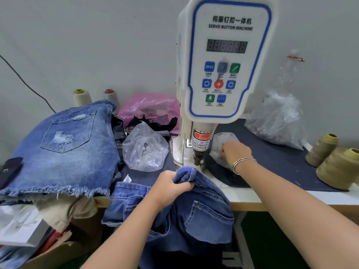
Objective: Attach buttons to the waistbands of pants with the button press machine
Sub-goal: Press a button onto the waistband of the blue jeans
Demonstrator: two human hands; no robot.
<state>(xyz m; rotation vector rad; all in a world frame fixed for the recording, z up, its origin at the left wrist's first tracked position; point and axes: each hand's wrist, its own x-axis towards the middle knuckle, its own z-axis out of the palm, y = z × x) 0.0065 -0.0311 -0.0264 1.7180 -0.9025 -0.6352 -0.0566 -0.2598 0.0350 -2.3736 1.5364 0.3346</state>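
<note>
Beside press machine (223, 74) | right hand (236, 152) in clear bag (221, 146) | left hand (171, 185) grips waistband (186, 174)

The left hand (171, 184) gripped the folded waistband (185, 174) of dark denim pants (194, 214) just before the button press machine (223, 61). The right hand (236, 152) reached into a small clear plastic bag (220, 144) beside the machine's press head (200, 150), fingers hidden inside.

"SERVO BUTTON MACHINE" on press machine (229, 55)
</note>
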